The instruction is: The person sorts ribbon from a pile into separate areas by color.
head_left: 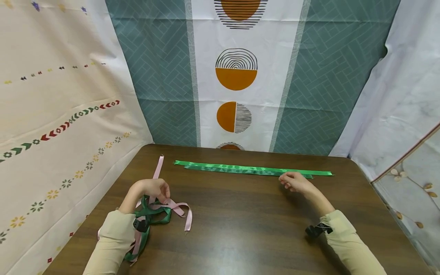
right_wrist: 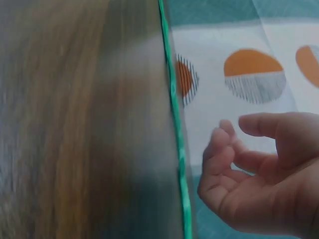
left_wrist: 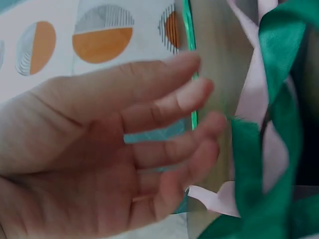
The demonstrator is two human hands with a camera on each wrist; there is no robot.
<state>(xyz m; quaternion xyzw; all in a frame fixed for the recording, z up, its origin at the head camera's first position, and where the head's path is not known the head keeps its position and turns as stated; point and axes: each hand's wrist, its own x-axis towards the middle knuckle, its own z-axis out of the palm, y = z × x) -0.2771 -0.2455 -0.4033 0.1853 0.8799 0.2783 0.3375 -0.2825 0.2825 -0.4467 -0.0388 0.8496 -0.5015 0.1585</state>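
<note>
My left hand [head_left: 152, 189] is over a loose tangle of ribbons at the left of the table. Pink ribbon [head_left: 188, 219] and dark green ribbon [head_left: 166, 218] are mixed together there. In the left wrist view, the fingers of that hand are loosely bent with nothing visible between them, and green ribbon [left_wrist: 281, 55] hangs beside the fingertips. My right hand [head_left: 295, 181] hovers by the right end of two green ribbons laid straight across the back. One is bright green [head_left: 319, 173], the other darker [head_left: 206, 168]. Its fingers curve loosely around nothing.
The brown wooden table [head_left: 227, 225] has its back edge against a patterned teal and white cloth [head_left: 165, 68]. Light cloths hang along the left and right sides. A pink ribbon strand [head_left: 159, 167] stretches from the tangle toward the back.
</note>
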